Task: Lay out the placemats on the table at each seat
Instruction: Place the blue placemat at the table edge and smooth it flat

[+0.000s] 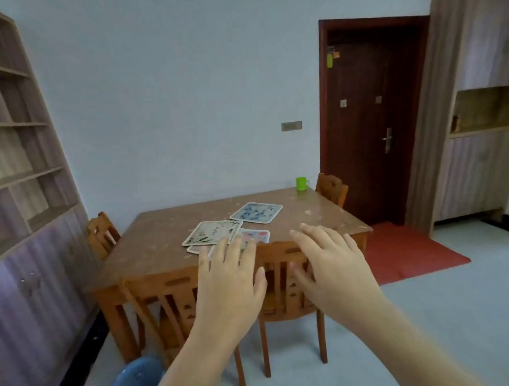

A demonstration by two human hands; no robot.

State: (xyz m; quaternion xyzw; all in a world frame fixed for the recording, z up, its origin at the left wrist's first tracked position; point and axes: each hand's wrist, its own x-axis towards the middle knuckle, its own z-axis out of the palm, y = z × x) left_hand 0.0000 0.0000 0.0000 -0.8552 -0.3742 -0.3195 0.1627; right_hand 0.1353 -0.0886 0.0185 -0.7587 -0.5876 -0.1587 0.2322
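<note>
Cream placemat [212, 232], long axis crosswise, skewed

Left hand [231, 282]: palm down, back toward camera, fingers straight and slightly fanned, thumb out on its right side. Right hand [335, 265]: palm down, fingers spread, a little bent at the knuckles, thumb on the side facing the left hand. Hands roughly level, side by side, near but apart. Left arm [186, 370]: bare, enters from bottom centre, stretched forward. Right arm [417, 346]: bare, enters from bottom right, angled inward. Neither hand grips anything.
</note>
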